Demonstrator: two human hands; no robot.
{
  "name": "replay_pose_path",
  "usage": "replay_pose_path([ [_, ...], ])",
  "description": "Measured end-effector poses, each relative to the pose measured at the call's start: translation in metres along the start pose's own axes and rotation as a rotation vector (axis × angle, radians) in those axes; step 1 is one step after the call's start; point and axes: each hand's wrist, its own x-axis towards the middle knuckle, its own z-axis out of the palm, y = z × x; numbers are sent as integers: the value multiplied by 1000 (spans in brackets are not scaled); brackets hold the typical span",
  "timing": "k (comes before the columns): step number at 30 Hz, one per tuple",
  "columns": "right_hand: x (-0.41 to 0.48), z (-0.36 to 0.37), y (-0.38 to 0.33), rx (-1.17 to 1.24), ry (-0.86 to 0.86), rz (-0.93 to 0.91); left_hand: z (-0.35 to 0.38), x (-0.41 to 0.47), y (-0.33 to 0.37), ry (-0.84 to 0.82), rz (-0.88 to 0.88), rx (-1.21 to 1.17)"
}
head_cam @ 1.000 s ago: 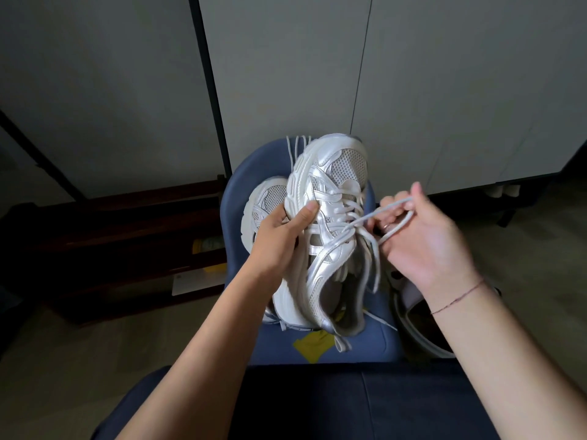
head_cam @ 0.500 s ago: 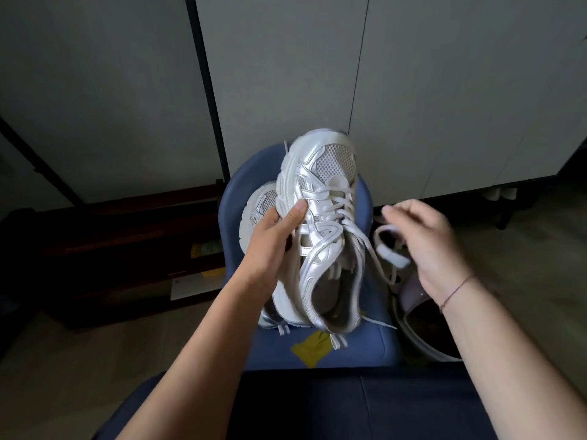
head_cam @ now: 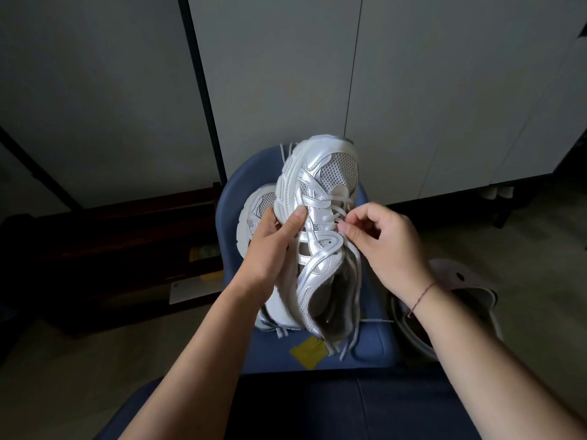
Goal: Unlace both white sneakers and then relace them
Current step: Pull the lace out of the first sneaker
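Observation:
A white and silver sneaker [head_cam: 320, 217] is held up over a blue stool [head_cam: 374, 344], toe pointing away. My left hand [head_cam: 270, 249] grips its left side, thumb on the upper. My right hand [head_cam: 384, 246] pinches the white lace [head_cam: 336, 214] at the crossings near the middle eyelets. Loose lace ends hang down the shoe's right side to the seat. The second white sneaker [head_cam: 257, 211] lies on the stool behind the first, mostly hidden by my left hand and the held shoe.
A yellow scrap [head_cam: 308, 352] lies on the stool's front. A pale slipper [head_cam: 470, 287] sits on the floor to the right. Dark low furniture [head_cam: 127, 249] stands at left, pale cabinet doors [head_cam: 413, 90] behind. My dark-clothed lap fills the bottom.
My right hand let the pulled-out lace loop drop and came back left to the eyelets, pinching the lace there. The left hand kept the sneaker held, shifting it slightly.

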Motion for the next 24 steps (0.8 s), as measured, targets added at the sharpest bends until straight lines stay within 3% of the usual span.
replay_pose_path([
  [6, 3, -5, 0, 119, -72, 119, 3, 0, 0, 37, 21, -14],
  [10, 4, -7, -6, 342, -60, 181, 4, 0, 1, 1, 13, -30],
  [17, 4, -17, -16, 1037, -31, 503, 5, 0, -2, -15, 11, -45],
  [24, -3, -15, -7, 679, -109, 391, 7, -1, -3, -1, 11, -79],
])
